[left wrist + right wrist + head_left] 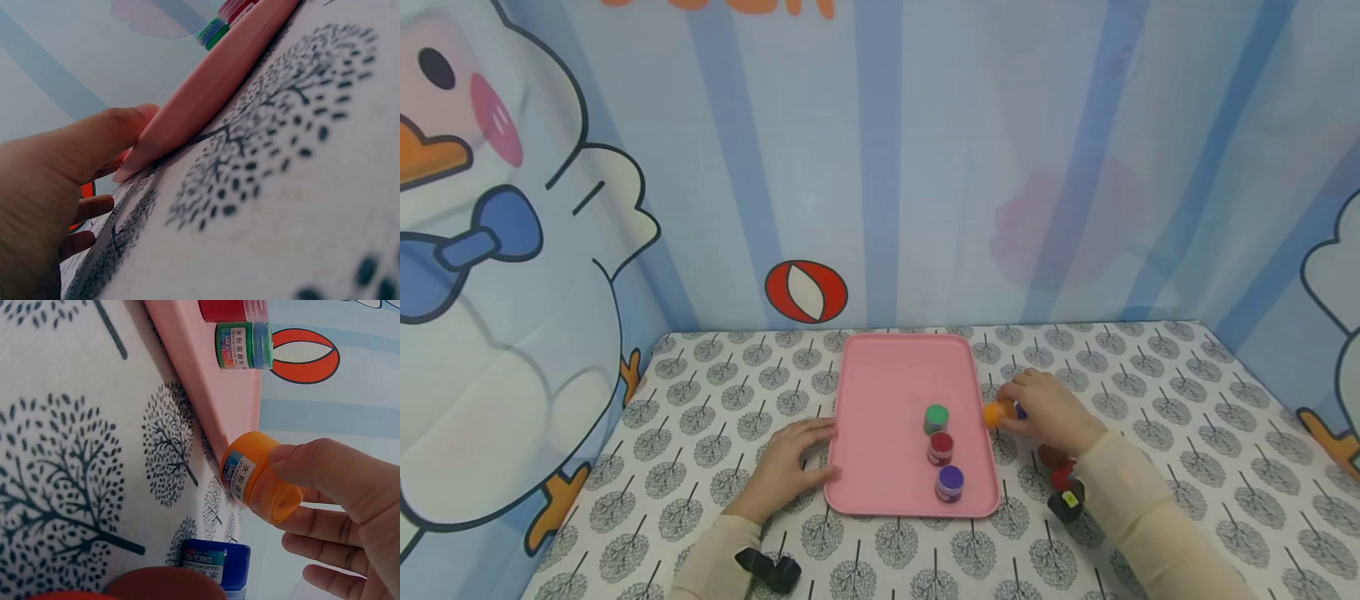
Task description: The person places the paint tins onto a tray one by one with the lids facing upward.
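Observation:
An orange paint jar (240,469) is pinched between the thumb and fingers of my right hand (1041,408), tilted beside the right rim of the pink tray (880,375). Inside the tray, a green paint jar (936,419), a red paint jar (940,448) and a purple-lidded jar (950,483) stand in a rough line on the right side. My left hand (793,462) touches the tray's left edge with its thumb and fingers spread. A blue paint jar (212,559) stands on the cloth near my right hand, mostly hidden by it in the head view.
Near my right wrist sit a brown jar (1052,456) and another red one (1062,475), partly covered by the sleeve. A tree-print cloth (715,450) covers the table. Behind it hangs a striped blue curtain (940,167) with cartoon figures.

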Action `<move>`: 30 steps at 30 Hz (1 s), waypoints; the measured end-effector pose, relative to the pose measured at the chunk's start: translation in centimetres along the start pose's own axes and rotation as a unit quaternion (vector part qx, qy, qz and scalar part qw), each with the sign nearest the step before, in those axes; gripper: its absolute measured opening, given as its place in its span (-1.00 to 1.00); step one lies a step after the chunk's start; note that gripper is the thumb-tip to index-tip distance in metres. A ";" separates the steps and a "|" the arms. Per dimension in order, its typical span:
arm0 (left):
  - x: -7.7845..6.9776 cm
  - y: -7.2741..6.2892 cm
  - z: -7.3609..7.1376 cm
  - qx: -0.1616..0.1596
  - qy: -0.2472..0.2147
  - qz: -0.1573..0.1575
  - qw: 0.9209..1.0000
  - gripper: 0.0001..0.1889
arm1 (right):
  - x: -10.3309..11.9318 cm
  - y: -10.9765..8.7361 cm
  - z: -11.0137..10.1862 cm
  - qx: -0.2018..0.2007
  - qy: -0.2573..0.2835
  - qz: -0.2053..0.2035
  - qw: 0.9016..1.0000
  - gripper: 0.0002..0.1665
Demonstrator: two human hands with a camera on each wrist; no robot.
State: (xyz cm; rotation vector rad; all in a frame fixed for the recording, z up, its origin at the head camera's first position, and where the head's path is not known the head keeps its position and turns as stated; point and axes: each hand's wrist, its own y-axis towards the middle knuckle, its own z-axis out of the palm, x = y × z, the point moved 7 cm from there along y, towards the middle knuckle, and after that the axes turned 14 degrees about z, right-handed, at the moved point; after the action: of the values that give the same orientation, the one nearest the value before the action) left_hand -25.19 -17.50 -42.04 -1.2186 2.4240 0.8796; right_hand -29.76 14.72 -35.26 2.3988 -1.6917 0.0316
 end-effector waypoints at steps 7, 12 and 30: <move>0.0 0.1 -0.1 -0.008 0.015 0.011 1.000 -0.44 | 0.6 0.4 -0.4 -0.009 0.004 -0.010 1.000 -0.66; 0.1 0.1 0.0 -0.006 0.017 0.013 1.000 -0.44 | 0.8 0.8 -0.3 -0.003 0.007 -0.008 1.000 -0.63; 0.0 0.1 0.1 -0.008 0.021 0.014 1.000 -0.44 | 1.9 2.2 -0.1 0.035 0.013 0.022 0.999 -0.62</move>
State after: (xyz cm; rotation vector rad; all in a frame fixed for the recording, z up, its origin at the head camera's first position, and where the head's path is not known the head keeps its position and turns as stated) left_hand -25.23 -17.34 -42.10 -1.2244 2.4779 0.8922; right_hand -31.11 12.25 -34.59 2.3997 -1.7595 0.1290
